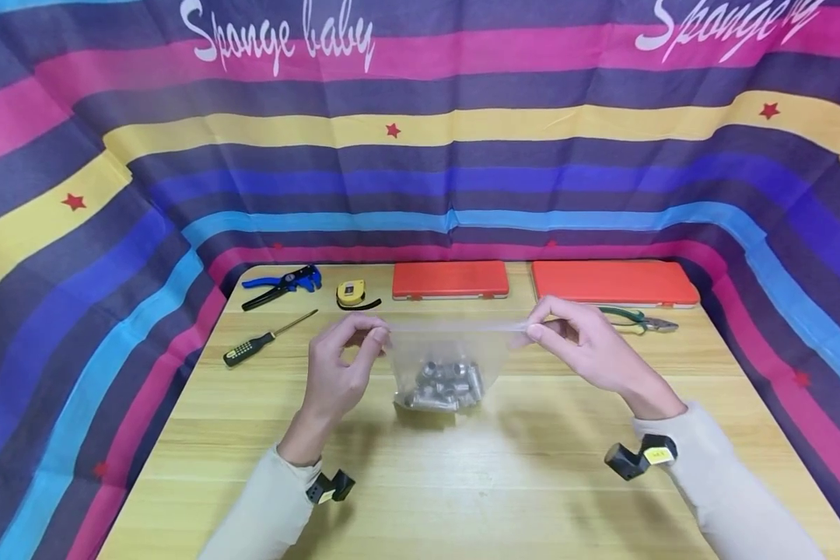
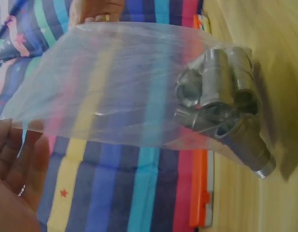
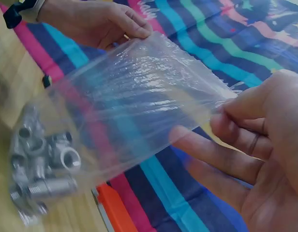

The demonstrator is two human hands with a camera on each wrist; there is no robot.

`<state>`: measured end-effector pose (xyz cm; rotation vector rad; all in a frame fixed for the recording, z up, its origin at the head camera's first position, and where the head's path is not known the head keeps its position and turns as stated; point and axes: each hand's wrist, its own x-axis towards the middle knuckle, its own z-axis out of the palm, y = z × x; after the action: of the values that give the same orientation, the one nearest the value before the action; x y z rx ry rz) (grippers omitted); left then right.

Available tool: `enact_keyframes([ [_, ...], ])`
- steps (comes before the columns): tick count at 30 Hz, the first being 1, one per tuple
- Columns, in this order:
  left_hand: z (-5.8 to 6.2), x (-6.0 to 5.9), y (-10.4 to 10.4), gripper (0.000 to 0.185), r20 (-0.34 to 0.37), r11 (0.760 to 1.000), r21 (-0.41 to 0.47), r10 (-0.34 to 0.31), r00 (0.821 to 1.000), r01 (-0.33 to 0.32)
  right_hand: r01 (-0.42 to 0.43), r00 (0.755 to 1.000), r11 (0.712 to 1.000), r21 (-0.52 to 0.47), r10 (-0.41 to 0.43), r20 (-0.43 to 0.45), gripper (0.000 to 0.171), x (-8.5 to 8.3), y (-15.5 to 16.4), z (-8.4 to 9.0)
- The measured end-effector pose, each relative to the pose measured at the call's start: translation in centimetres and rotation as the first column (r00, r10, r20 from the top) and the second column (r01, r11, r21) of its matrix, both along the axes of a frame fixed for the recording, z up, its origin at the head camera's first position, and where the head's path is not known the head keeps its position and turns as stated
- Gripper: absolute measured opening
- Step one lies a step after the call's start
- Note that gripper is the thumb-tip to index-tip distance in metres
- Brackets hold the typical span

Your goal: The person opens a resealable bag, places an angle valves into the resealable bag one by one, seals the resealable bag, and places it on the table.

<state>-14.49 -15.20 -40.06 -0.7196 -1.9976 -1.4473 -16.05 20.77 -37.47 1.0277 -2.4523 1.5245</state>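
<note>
Stretching a clear plastic bag [image 1: 451, 354] between both hands, a person holds it just above a pale wooden table [image 1: 462, 482]. The left hand [image 1: 339, 373] pinches the bag's top left corner between thumb and fingertips, while the right hand [image 1: 591, 350] pinches the top right corner the same way, so the upper edge runs taut from one hand to the other. A cluster of metal fittings [image 1: 442, 385], short silver threaded pieces, sags in the bottom of the bag and sits at or just over the tabletop, between the two wrists. The wrist views show the film pulled flat and the fittings bunched at the far end. Behind the bag, along the back edge of the table, lie two orange cases [image 1: 451, 279], a yellow tape measure [image 1: 351, 292] and blue-handled pliers [image 1: 281, 285]. A black-handled screwdriver [image 1: 266, 341] rests to the left, well apart from the left hand, and green-handled pliers [image 1: 637, 320] lie just beyond the right hand. A striped cloth backdrop [image 1: 420, 155] surrounds the table.
</note>
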Motion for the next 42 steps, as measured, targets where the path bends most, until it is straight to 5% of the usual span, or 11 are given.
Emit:
enact_keyframes([
  [5,0.7,0.8,0.5,0.009,0.139,0.994,0.071,-0.090,0.986,0.081,-0.086,0.978,0.975,-0.206,0.122,0.170,0.010,0.5,0.2,0.1],
  [9,0.6,0.3,1.1,0.010,0.346,0.979,0.178,-0.159,0.925,0.101,0.021,0.951,0.977,-0.211,0.045,0.305,0.011,-0.2,0.3,-0.4],
  [15,-1.7,-3.1,2.4,0.020,0.597,0.968,0.249,-0.177,0.782,0.028,0.189,0.870,0.969,-0.161,-0.089,0.485,0.025,-3.1,0.3,-3.3],
  [23,-4.3,-8.5,3.7,0.023,0.705,0.972,0.213,-0.080,0.705,-0.103,0.371,0.796,0.916,-0.155,-0.228,0.560,0.035,-7.7,-0.9,-6.8],
  [29,-6.8,-10.4,4.1,0.025,0.767,0.971,0.170,-0.024,0.642,-0.168,0.467,0.734,0.872,-0.148,-0.288,0.615,0.036,-9.0,-2.1,-9.3],
  [32,-7.8,-10.5,4.1,0.032,0.791,0.977,0.134,-0.003,0.612,-0.168,0.485,0.724,0.862,-0.144,-0.304,0.619,0.044,-9.0,-2.3,-10.1],
  [36,-8.3,-9.5,3.8,0.046,0.826,0.988,0.073,0.015,0.563,-0.134,0.428,0.706,0.902,-0.062,-0.291,0.645,0.070,-8.2,-2.2,-11.1],
  [42,-9.6,-5.9,2.6,0.052,0.869,0.987,0.056,-0.122,0.479,0.150,0.186,0.678,0.982,0.016,-0.140,0.721,0.090,-4.8,-1.3,-13.1],
])
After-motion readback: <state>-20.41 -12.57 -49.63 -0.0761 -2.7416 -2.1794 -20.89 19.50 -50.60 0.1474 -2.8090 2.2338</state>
